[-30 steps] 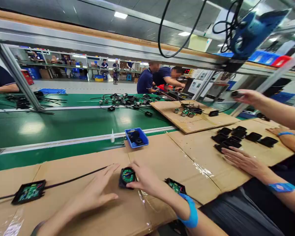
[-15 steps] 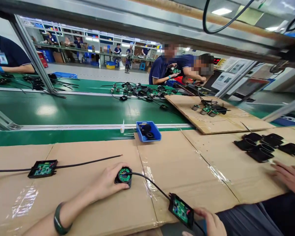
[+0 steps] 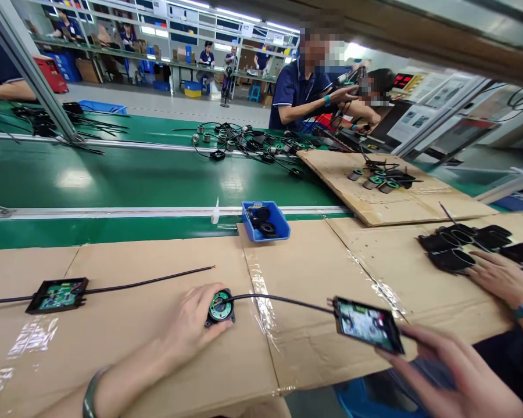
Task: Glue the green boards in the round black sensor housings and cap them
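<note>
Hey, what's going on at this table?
The person's left hand has its grip around a round black part on the cardboard. A black cable links it to an open black case, held at its far end by the right hand. A similar case lies at left. A co-worker's hand is by some black housings.

Left wrist (image 3: 96, 388): smooth, rounded, dark green bangle (image 3: 89, 397)
Left hand (image 3: 196, 319): bare
Right hand (image 3: 464, 368): bare, blurred

on the near cardboard (image 3: 307, 261), 2 cased circuit boards (image 3: 61, 294) (image 3: 366, 324), 1 green-faced round housing (image 3: 220, 307), 1 blue bin (image 3: 279, 230)
</note>
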`<state>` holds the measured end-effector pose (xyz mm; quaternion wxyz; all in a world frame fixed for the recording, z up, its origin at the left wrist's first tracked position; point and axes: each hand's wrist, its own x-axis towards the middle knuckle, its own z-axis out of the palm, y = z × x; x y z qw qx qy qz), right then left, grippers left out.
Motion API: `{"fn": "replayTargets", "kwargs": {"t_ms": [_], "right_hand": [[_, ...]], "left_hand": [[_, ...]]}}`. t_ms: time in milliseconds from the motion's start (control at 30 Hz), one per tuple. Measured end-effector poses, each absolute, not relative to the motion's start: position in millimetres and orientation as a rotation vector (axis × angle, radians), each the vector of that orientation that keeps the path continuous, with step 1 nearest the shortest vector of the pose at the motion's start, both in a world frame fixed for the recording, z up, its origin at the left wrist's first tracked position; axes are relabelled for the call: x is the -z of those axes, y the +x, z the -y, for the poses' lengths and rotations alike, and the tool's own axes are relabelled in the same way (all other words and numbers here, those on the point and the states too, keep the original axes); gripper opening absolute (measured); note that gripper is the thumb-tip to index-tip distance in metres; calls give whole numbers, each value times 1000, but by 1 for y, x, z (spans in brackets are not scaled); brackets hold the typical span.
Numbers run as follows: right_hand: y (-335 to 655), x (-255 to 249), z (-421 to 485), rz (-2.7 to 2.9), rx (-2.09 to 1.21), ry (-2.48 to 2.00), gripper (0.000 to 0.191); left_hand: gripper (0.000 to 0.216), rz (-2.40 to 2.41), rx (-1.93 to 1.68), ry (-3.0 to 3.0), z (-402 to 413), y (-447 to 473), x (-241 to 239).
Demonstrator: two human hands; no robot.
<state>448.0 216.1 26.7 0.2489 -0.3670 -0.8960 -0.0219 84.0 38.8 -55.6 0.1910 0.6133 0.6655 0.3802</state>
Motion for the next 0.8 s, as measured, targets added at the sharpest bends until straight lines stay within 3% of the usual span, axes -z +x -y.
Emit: {"fn": "replayTargets", "kwargs": {"t_ms": [100,200,367,467,567,667,800], "right_hand": [[409,-39,-272,2542,-27,-880,42],[381,-16,-318,2704,-145,-774,43],[340,23,-307,2800,91,-875,36],[299,12,-268,2901,-285,-721,27],[252,-8,-244,3104,-679,-500,32],[213,-16,-247,3256,-768,-260,17],[187,-7,-262,3203,-875,-136,13]], "left_hand": [[44,-1818,-1105,1737,-40,82,54],[46,-1719,-1092,1703,-40,72,46],[55,-1677,-1070,1463,-38,61,38],[54,-1752,-1021,1433,-39,64,38],[58,-1813,-957,1429,-43,66,39],[51,-1772,-914,1430,-44,61,34],[57,-1570,-878,1372,-40,51,23]]}}
